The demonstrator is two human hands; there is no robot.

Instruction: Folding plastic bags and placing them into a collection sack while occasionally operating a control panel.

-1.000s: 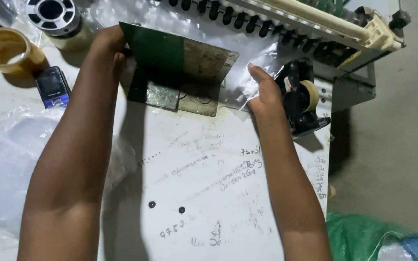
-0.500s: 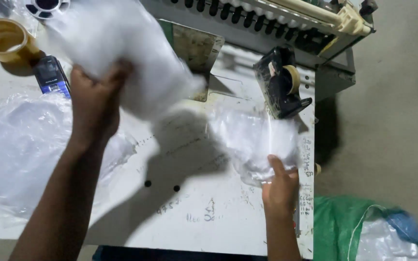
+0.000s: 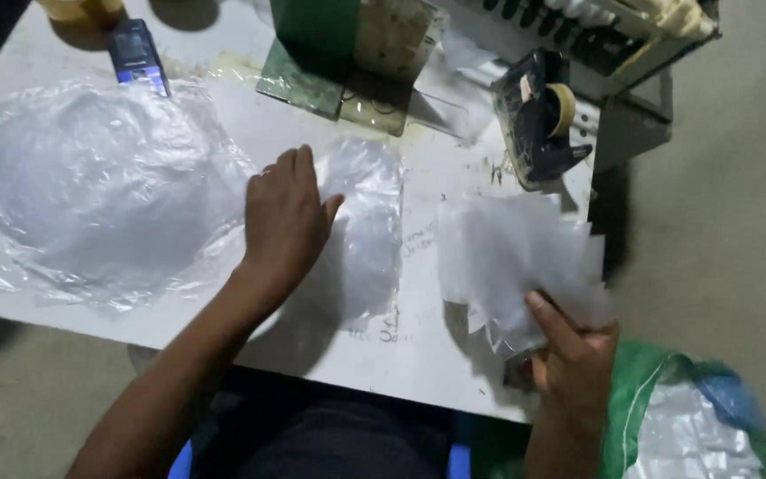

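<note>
My left hand (image 3: pixel 284 215) lies flat, fingers apart, on a clear plastic bag (image 3: pixel 367 232) spread on the white table (image 3: pixel 418 355). My right hand (image 3: pixel 574 359) grips a bunch of clear plastic bags (image 3: pixel 511 253) at the table's right front corner, held up and blurred. A large heap of clear plastic bags (image 3: pixel 90 191) covers the table's left side, just left of my left hand.
A green metal jig (image 3: pixel 347 53) stands at the back centre, beside it a black tape dispenser (image 3: pixel 543 115) with a tan roll. A dark phone (image 3: pixel 137 55) lies at the back left. A green sack (image 3: pixel 693 417) with plastic sits on the floor to the right.
My left hand has come down from holding a bag in the air and now presses one flat on the table. My right hand has lifted its bags off the table.
</note>
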